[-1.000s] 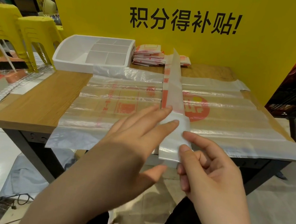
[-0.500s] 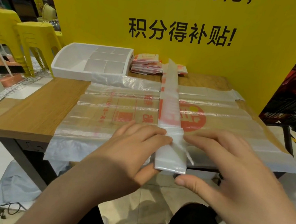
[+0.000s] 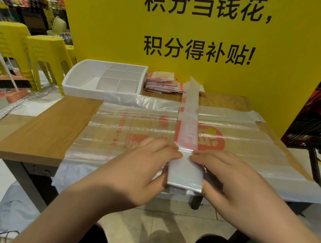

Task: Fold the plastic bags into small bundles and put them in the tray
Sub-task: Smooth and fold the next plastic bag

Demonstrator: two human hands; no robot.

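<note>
I see both hands at the near edge of the desk (image 3: 48, 127), on the near end of a plastic bag folded into a long narrow strip (image 3: 188, 125). The strip lies on a layer of flat clear bags (image 3: 253, 154) and runs away from me toward the yellow sign (image 3: 106, 32). The left hand (image 3: 138, 171) and right hand (image 3: 235, 184) lay their fingers (image 3: 164, 148) out fairly straight, tips almost meeting on a crease across the strip, thumbs against its near corners. The white divided tray (image 3: 82, 87) sits at the far left, a stack of folded bundles (image 3: 160, 82) just beside it
</note>
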